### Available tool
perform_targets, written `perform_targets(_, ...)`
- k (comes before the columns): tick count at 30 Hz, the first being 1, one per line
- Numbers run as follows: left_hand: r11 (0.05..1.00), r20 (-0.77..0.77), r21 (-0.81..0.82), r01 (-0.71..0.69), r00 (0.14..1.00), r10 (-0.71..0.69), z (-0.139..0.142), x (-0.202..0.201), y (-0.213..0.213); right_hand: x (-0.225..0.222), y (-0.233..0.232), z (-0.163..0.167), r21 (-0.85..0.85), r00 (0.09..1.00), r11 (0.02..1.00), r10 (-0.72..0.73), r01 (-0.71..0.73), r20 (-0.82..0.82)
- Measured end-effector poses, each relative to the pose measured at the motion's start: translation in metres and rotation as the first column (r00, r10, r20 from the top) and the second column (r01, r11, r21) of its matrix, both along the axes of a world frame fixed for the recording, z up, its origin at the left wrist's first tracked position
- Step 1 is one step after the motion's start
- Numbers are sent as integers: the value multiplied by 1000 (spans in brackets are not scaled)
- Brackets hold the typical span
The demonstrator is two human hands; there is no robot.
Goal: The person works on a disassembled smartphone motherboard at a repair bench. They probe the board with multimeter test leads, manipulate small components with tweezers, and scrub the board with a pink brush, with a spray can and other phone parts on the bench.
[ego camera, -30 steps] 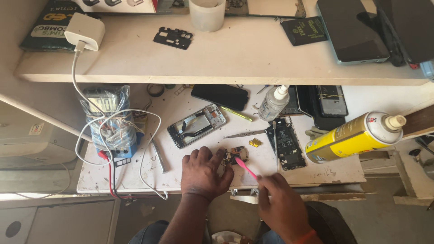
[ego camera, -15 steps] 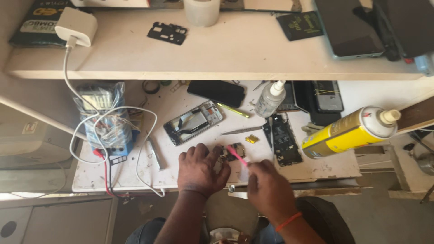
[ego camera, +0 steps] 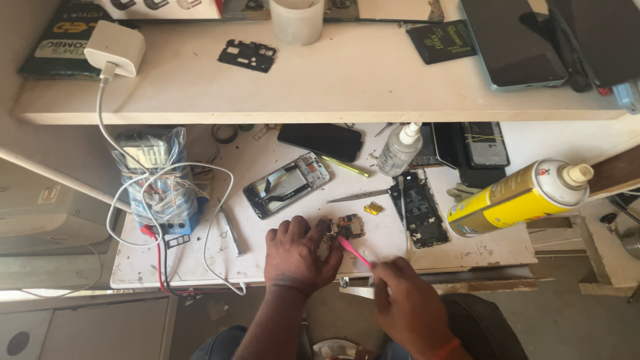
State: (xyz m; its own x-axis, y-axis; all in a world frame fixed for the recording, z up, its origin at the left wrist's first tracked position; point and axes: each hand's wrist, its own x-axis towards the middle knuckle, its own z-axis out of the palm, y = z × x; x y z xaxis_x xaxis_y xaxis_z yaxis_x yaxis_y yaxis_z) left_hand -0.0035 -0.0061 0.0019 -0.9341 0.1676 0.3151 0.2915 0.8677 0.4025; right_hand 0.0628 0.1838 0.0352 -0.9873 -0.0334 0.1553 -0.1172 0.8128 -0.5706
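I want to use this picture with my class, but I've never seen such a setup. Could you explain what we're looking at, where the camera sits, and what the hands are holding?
The camera sits on a person's head and looks down at a workbench. The left hand presses a small circuit board onto the bench. The right hand holds a pink brush with its tip on that board. Around them lie an opened phone frame, tweezers, a small clear spray bottle and a yellow spray can. A shelf above carries a white charger.
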Motion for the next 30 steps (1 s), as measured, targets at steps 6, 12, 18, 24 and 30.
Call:
perform_targets(6,1000,41,-9,4,999,-3,1,1,0,-17,-3,-7,95,998,994,-55,54,9)
perform_targets(12,1000,-10,2,2,1000,-2,0,0,-1,0,1,-1,17,999,999,-30,29,23)
perform_targets(18,1000,45,4,-2,999,2,0,1,0,-14,-5,-11,68,998,997,-20,24,-58)
perform_targets(24,1000,17,0,-7,1000,7,-1,0,0,6,8,-5,22,991,998,-68,66,116)
perform_targets(30,1000,29,2,-2,1000,1,1,0,1,-13,2,-8,64,999,998,-22,24,-28)
